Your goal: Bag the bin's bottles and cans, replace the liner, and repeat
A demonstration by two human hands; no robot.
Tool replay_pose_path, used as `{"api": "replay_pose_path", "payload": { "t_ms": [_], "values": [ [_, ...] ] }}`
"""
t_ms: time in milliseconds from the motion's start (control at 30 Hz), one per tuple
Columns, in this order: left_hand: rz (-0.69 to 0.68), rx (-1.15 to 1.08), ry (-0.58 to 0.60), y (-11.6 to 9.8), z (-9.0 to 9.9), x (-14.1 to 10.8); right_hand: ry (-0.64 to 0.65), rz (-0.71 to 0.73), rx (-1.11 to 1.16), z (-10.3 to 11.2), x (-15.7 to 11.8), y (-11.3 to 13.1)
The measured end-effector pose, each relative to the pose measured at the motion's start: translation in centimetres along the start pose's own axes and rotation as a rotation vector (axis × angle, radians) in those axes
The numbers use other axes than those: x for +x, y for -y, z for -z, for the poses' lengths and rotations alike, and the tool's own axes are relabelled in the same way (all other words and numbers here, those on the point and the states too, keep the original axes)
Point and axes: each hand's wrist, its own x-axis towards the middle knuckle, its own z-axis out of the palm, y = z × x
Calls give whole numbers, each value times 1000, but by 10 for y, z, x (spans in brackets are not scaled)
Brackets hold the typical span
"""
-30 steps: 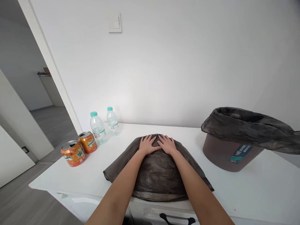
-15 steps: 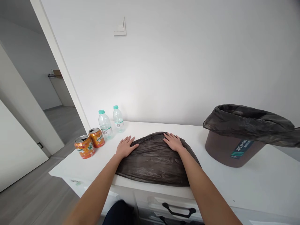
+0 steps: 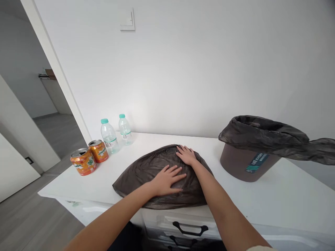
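Observation:
A dark, thin plastic garbage bag (image 3: 136, 174) lies spread and wrinkled at the front of the white cabinet top (image 3: 167, 138). My left hand (image 3: 167, 180) rests on the middle of the bag, fingers spread and palm down. Farther back, near the bag's upper edge, my right hand (image 3: 186, 155) also presses flat on it with its fingers apart. Neither hand grips the plastic. To the right stands a brown garbage bin (image 3: 235, 164), lined with another dark bag (image 3: 264, 137) that folds over its rim and trails off to the right.
At the left stand two orange soda cans, a nearer can (image 3: 83, 162) and a farther can (image 3: 98, 151), both opened. Behind them are two clear bottles with teal caps, one left (image 3: 108, 134) and one right (image 3: 125, 129). Drawer handles (image 3: 190, 229) project below the front edge.
My left hand has moved from the bag's left edge to its middle. The bag's left side now spreads out farther and flatter. My right hand stays near the upper edge.

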Motion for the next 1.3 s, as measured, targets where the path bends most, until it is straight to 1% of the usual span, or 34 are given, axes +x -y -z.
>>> {"api": "replay_pose_path", "payload": {
  "t_ms": [67,133,167,233,267,300,367,467,500,533,600,633,700,800,900,1000,1100,1200,1300],
  "values": [
    [-143,-67,64,-29,-3,-18,-10,-2,-1,3,-3,3],
    [-289,-183,135,-53,1,-41,-15,-1,1,6,-7,6],
    [-360,-258,175,-61,6,-51,-16,-1,3,8,-8,8],
    [-449,-398,219,-69,15,-62,-16,0,4,9,-11,11],
    [-441,-438,207,-66,18,-61,-17,0,4,9,-12,11],
    [-394,-446,171,-60,20,-55,-21,0,5,9,-13,11],
    [-204,-363,51,-37,22,-31,-39,-8,10,8,-13,11],
    [157,-103,-120,11,20,27,-75,-26,21,3,-12,8],
    [241,-20,-143,27,18,48,-84,-27,24,2,-11,6],
    [274,10,-152,40,15,67,-92,-25,26,1,-10,5],
    [295,46,-148,62,8,100,-103,-18,28,-1,-8,4],
    [293,49,-136,71,2,113,-105,-17,29,-1,-6,3],
    [307,56,-111,85,-11,130,-106,-21,28,1,-5,3],
    [360,54,-102,99,-32,139,-105,-30,21,8,-7,6],
    [404,56,-115,105,-42,138,-103,-45,14,19,-19,12],
    [418,64,-114,105,-41,134,-83,-83,25,31,-40,17],
    [416,78,-104,102,-37,132,-35,-119,40,42,-65,18],
    [419,88,-93,103,-38,134,-13,-134,39,49,-90,12],
    [421,88,-85,108,-43,138,-16,-167,39,48,-113,-1]
  ]
}}
